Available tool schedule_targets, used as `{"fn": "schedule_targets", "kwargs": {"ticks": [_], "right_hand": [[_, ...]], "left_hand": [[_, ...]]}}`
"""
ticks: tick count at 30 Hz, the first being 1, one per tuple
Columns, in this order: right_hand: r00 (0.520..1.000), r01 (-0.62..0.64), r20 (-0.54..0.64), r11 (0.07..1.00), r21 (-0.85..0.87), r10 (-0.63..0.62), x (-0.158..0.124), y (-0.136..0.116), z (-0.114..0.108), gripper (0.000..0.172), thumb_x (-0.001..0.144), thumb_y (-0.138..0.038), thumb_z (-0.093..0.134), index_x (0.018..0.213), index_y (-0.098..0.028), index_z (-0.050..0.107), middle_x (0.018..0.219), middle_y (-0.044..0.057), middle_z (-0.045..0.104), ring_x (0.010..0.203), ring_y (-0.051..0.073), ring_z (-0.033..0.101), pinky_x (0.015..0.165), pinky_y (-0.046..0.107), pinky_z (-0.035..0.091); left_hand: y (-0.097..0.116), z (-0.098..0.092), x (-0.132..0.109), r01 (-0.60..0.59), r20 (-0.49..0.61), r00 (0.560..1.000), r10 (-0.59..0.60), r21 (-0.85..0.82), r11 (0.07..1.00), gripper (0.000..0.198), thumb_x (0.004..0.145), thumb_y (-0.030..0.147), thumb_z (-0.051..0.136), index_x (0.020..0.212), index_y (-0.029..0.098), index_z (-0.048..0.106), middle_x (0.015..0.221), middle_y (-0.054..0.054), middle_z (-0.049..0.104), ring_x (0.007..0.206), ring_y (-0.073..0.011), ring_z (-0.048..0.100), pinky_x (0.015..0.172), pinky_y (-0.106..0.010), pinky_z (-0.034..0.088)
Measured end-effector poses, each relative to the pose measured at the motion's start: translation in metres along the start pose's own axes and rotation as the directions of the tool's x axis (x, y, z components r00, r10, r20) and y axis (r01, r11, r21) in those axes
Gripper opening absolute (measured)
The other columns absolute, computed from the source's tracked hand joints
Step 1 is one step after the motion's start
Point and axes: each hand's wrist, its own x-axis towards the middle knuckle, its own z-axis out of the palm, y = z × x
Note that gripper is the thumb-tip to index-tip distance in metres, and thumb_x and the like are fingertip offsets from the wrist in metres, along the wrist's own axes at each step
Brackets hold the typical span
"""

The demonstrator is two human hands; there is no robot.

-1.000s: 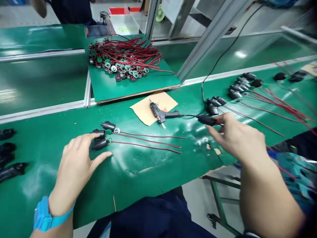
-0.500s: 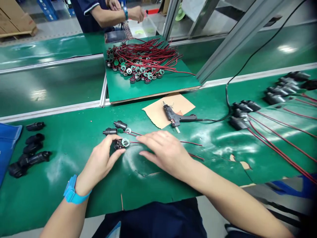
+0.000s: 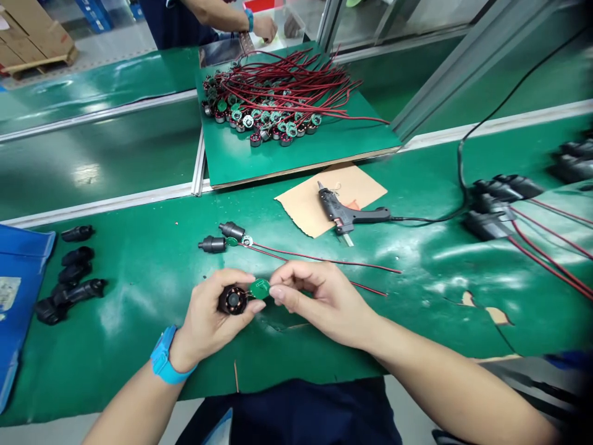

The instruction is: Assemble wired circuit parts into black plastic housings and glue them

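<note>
My left hand (image 3: 206, 312), with a blue band at its wrist, is wrapped round a black round motor housing (image 3: 232, 300); copper windings show in its open end. Between finger and thumb, my right hand (image 3: 324, 303) pinches the edge of a small round green circuit board (image 3: 259, 288), which is tilted up beside the housing. Just beyond my hands lie two similar black housings, the nearer one (image 3: 213, 245) and the farther one (image 3: 231, 230), with small boards and red wires (image 3: 324, 259) running right.
A black glue gun (image 3: 354, 214) rests on brown cardboard (image 3: 301, 213). Behind it, a raised green board (image 3: 296, 162) bears a heap of red-wired motor parts (image 3: 278, 93). Black housings (image 3: 76, 272) and a blue bin (image 3: 23, 290) are at left, wired housings (image 3: 491, 210) at right. A co-worker's arm (image 3: 222, 15) reaches across behind.
My right hand has come from the wires to the green board and now grips its edge. The housing has turned so its open end with windings faces up, and the board is swung aside.
</note>
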Motion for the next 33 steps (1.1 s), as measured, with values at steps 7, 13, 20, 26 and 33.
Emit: {"fn": "schedule_targets", "kwargs": {"ticks": [7, 13, 20, 26, 33], "right_hand": [[0.943, 0.049, -0.161, 0.602, -0.797, -0.290, 0.002, 0.009, -0.077, 0.024, 0.098, -0.022, 0.054, 0.120, -0.022, 0.065, 0.121, 0.012, 0.072, 0.115, 0.031, 0.066, 0.103, 0.049, 0.049], [0.948, -0.315, -0.318, 0.176, -0.933, 0.015, 0.004, 0.043, -0.143, 0.053, 0.086, -0.010, 0.055, 0.139, -0.014, 0.056, 0.134, 0.021, 0.065, 0.117, 0.039, 0.063, 0.099, 0.056, 0.048], [0.950, -0.281, -0.301, 0.190, -0.941, -0.086, 0.006, 0.035, -0.137, 0.038, 0.089, -0.016, 0.057, 0.125, -0.010, 0.064, 0.113, 0.022, 0.067, 0.106, 0.037, 0.063, 0.086, 0.048, 0.051], [0.936, 0.123, -0.142, 0.679, -0.724, -0.321, -0.011, 0.005, -0.104, 0.012, 0.098, -0.035, 0.062, 0.091, -0.025, 0.058, 0.076, 0.001, 0.056, 0.065, 0.017, 0.052, 0.059, 0.031, 0.043], [0.985, 0.172, 0.045, 0.937, -0.303, -0.166, -0.016, 0.001, -0.062, 0.031, 0.098, -0.050, 0.061, 0.084, -0.022, 0.059, 0.073, 0.000, 0.053, 0.062, 0.015, 0.047, 0.055, 0.031, 0.038]], "left_hand": [[-0.002, 0.004, 0.000, 0.027, -0.064, 0.997, -0.033, -0.095, 0.995, 0.028, 0.088, 0.021, 0.078, 0.112, 0.024, 0.064, 0.082, 0.004, 0.065, 0.067, -0.0083, 0.062, 0.064, -0.018, 0.050], [-0.003, 0.001, 0.000, 0.066, -0.084, 0.993, -0.082, -0.179, 0.982, 0.023, 0.089, 0.023, 0.077, 0.109, 0.024, 0.065, 0.087, 0.003, 0.065, 0.073, -0.0090, 0.064, 0.069, -0.019, 0.052], [-0.005, -0.001, -0.001, 0.048, -0.169, 0.985, -0.036, 0.068, 0.997, 0.031, 0.088, 0.019, 0.079, 0.116, 0.024, 0.066, 0.086, 0.004, 0.067, 0.073, -0.0088, 0.064, 0.068, -0.018, 0.052], [-0.004, -0.003, 0.000, 0.070, -0.240, 0.971, -0.021, 0.197, 0.978, 0.029, 0.089, 0.022, 0.078, 0.116, 0.023, 0.066, 0.090, 0.002, 0.070, 0.077, -0.0107, 0.067, 0.073, -0.021, 0.053], [-0.002, -0.004, 0.001, 0.047, -0.260, 0.965, 0.023, 0.261, 0.964, 0.026, 0.092, 0.023, 0.075, 0.116, 0.022, 0.065, 0.089, 0.001, 0.072, 0.075, -0.0111, 0.068, 0.069, -0.021, 0.052]]}}
